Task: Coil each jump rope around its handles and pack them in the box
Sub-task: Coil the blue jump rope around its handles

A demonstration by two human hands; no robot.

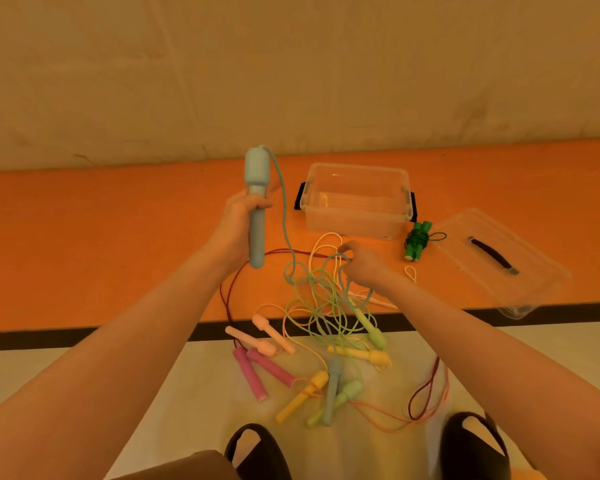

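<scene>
Gripping a light blue jump-rope handle (256, 209) upright above the floor, the left hand (241, 220) has its fingers curled round the shaft, and the blue cord (284, 216) falls from the handle's top into the tangle of cords (323, 292) below. Just to the right, the right hand (362, 266) reaches down into that tangle, fingertips pinching cords, with loose pink, yellow, green and blue handles (312, 375) lying nearer the person. Beyond the hands sits the clear box (357, 202), open, with a coiled green rope (418, 240) between it and its lid (492, 258); no readable writing shows anywhere.
</scene>
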